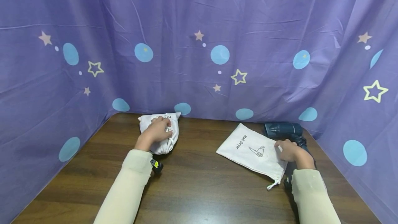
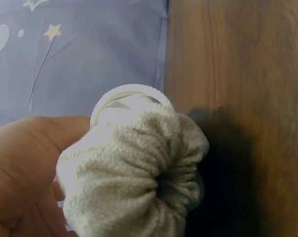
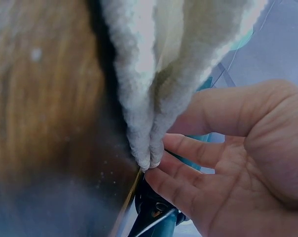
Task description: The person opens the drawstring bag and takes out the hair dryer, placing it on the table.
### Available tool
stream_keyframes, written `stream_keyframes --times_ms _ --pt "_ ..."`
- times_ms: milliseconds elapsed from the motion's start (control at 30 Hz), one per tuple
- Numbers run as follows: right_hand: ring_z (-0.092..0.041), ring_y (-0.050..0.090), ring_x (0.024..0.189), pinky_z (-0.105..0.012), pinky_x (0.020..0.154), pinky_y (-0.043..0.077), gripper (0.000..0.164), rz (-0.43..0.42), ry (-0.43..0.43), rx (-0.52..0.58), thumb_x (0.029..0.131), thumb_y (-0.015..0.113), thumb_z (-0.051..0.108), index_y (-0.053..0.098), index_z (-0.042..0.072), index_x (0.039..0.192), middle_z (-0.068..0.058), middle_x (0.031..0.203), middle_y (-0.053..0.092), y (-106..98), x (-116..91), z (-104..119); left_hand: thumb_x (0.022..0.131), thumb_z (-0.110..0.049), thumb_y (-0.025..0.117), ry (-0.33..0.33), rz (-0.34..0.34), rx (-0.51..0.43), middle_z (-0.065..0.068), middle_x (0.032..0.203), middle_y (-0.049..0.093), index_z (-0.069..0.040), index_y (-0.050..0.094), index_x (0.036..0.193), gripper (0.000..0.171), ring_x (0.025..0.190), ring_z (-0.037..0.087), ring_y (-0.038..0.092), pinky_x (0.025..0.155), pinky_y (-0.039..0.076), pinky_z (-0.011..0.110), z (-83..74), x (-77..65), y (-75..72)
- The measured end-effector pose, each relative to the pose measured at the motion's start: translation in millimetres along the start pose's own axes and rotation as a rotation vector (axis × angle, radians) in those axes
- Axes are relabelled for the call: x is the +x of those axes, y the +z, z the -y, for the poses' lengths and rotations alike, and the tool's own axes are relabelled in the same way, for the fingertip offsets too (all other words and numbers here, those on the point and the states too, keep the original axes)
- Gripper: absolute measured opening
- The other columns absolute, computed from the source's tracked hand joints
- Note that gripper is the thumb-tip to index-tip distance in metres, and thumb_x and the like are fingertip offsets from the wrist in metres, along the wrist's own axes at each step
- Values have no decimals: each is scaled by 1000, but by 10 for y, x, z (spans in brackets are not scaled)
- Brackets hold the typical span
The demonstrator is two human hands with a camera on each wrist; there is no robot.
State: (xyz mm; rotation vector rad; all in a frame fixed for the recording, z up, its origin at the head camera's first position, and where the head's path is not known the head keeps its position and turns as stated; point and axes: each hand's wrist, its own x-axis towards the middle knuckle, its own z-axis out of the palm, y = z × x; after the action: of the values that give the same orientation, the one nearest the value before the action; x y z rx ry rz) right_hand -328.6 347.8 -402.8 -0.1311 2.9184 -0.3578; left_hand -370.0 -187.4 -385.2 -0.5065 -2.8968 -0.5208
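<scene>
On the left of the table lies a filled white drawstring bag [image 1: 174, 127], printed side up, its gathered mouth turned toward the person. My left hand [image 1: 158, 129] lies over it with bent fingers and grips the cloth; in the left wrist view the thumb passes behind the puckered mouth [image 2: 124, 168], and the fingertips are hidden. At the right, a flat white bag [image 1: 252, 148] bears the words "Hair Dryer" and a dryer drawing. My right hand [image 1: 290, 151] pinches its right edge between thumb and fingers. Just beyond that hand lies a dark teal hair dryer [image 1: 283, 129], partly hidden.
The brown wooden table [image 1: 199, 182] narrows toward the back. A purple curtain [image 1: 186, 20] with stars and dots hangs around its back and sides. From the flat bag's near corner a white cord [image 1: 273, 184] trails.
</scene>
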Motion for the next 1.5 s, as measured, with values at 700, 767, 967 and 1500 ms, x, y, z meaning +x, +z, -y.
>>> stream_keyframes --times_ms 700,767,967,1500 --pt "-52 46 114 -69 92 43 51 -9 18 9 85 68 9 58 -2 133 -34 129 48 24 2 -6 90 -25 71 93 68 20 15 109 55 -8 62 106 25 98 34 49 88 47 49 -409 36 121" --pt "-52 46 114 -70 92 43 51 -10 21 12 85 70 12 58 -2 133 -34 129 49 27 0 -6 89 -25 71 103 71 21 15 109 55 -8 62 105 25 98 34 50 88 47 50 -449 32 124" --pt "-52 46 114 -71 93 42 53 -13 16 12 87 74 20 58 -2 132 -34 128 50 34 4 -21 90 -25 70 118 93 29 14 110 54 -9 62 105 24 100 33 49 88 46 49 -545 33 145" --pt "-53 47 114 -72 92 42 58 -15 25 6 88 77 32 59 -2 131 -34 128 49 34 2 -16 89 -26 72 179 115 66 11 106 55 -11 61 102 23 98 31 50 87 46 47 -784 29 205"
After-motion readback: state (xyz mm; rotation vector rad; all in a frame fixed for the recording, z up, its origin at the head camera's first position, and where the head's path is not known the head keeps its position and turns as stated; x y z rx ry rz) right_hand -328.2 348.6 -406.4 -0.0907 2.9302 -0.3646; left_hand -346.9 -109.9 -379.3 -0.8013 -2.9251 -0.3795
